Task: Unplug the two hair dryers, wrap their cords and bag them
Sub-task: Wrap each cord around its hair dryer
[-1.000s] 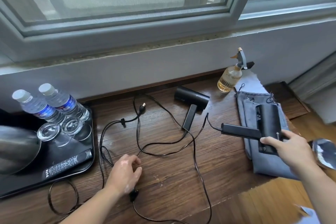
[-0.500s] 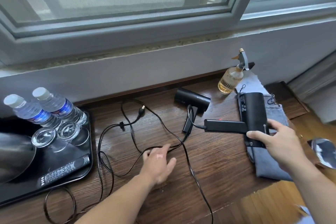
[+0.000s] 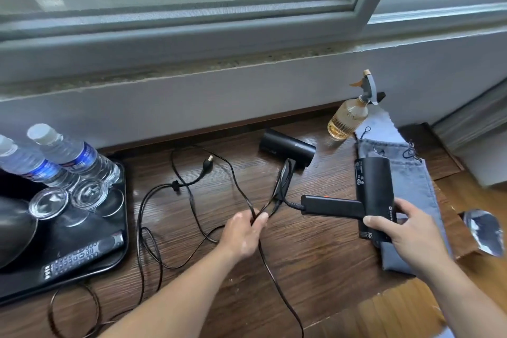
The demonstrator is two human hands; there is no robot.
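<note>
Since the last look, left hand [image 3: 247,233] has come off its flat hover over the surface [image 3: 323,261] and is now pinching the cord [image 3: 289,203] between thumb and fingertips, just off the handle end. Right hand [image 3: 406,230] is gripping the held hair dryer [image 3: 374,189] round the barrel's near end, with the handle sticking out to 9 o'clock. It's hovering over the grey bags [image 3: 411,181] at 3 o'clock.

My read: that grip is leaving the handle free for winding, and staying over the bags is keeping the drop-in short.

Second hair dryer [image 3: 288,149] is lying untouched at 12 o'clock. One plug [image 3: 207,164] is lying loose at 11 o'clock, so at least one cord is already out. Spray bottle [image 3: 345,118] is standing at 1 o'clock. Tray [image 3: 124,217] at 9 o'clock is carrying water bottles [image 3: 76,156], glasses [image 3: 87,193] and a remote [image 3: 82,256].

Unclear: strands are crossing at the left fingers, so I can't tell how many are being pinched or which dryer each belongs to. One strand is running off the frame at 6 o'clock, its end cut off. The dryer is partly hiding the bag mouths.
</note>
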